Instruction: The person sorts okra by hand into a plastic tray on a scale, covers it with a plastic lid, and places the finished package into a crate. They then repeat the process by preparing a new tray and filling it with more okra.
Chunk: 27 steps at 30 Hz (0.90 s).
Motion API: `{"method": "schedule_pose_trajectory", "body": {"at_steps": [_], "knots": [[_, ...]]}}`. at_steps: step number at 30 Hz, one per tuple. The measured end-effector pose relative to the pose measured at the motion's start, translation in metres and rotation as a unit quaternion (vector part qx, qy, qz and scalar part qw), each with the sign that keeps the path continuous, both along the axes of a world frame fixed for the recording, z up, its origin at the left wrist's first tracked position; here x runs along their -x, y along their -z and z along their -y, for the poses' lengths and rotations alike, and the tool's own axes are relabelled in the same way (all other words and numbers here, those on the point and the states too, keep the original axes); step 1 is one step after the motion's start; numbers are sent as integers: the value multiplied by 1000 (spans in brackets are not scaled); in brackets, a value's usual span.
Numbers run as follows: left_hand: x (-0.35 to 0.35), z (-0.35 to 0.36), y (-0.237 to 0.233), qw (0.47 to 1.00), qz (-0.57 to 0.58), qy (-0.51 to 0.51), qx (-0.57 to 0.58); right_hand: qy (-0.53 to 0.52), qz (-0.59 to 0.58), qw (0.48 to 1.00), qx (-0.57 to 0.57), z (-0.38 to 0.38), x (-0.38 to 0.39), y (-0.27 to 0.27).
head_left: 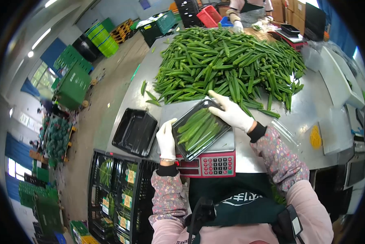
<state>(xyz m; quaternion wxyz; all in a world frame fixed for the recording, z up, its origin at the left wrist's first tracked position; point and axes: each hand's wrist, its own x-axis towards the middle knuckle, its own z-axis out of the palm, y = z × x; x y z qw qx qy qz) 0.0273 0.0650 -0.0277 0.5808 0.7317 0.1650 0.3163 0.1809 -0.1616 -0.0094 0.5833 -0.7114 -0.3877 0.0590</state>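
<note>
A black tray of okra [198, 129] with a clear cover is held tilted above the red scale [215, 164]. My left hand [166, 139], in a white glove, grips its left edge. My right hand [230, 112], also gloved in white, holds its upper right side, with the fingers along the rim. Behind both hands lies a large pile of loose okra [223, 65] on the metal table [139, 87]. Empty black trays [135, 132] are stacked to the left of the scale.
A black crate [139, 191] holding labelled okra packs stands at the lower left. Clear plastic lids [286, 132] and yellow rubber bands [315, 137] lie to the right. Across the table, a person's gloved hand [238, 27] is near a second scale [291, 37].
</note>
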Motion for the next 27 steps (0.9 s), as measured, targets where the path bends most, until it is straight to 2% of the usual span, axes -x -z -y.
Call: {"method": "schedule_pose_trajectory", "body": {"at_steps": [1,4,8,10,11,12,15,16,17,19,21,22,24,25,27], "knots": [[-2,-1,1,1000,-3,9,5,-62,37,994,81,1,-15,-6],[-5,-5,0,998,-30,44,27,-121,-46,989,77,-5,-29,-5],[-8,-13,-5,994,-86,65,16,-98,-25,994,34,-9,-30,14],[-8,-17,-8,989,-133,60,-13,-100,-137,984,47,-10,-29,9],[-7,-20,-7,982,-181,38,-32,-89,-122,986,65,-14,-35,12],[-5,-20,-5,982,-183,36,-32,-84,-136,981,110,-12,-37,-1],[6,-11,0,976,-206,27,-65,-114,-74,981,140,-14,-43,-9],[11,-4,2,983,-170,26,-64,-102,-27,987,119,-14,-43,-1],[15,1,1,989,-132,25,-63,-113,-35,989,89,-9,-39,1],[22,8,-5,988,-135,33,-71,-120,-43,990,58,-1,-36,3],[26,7,-8,980,-174,41,-86,-92,15,993,68,-1,-35,1],[26,-1,-5,980,-178,67,-52,-66,-3,993,100,2,-33,-7],[26,-10,-13,972,-207,106,-36,38,50,994,88,3,-33,-12],[24,-12,-18,972,-205,108,-40,68,13,997,39,9,-28,-14],[24,-12,-27,961,-232,142,-53,149,-45,988,19,32,-10,-17]]}}
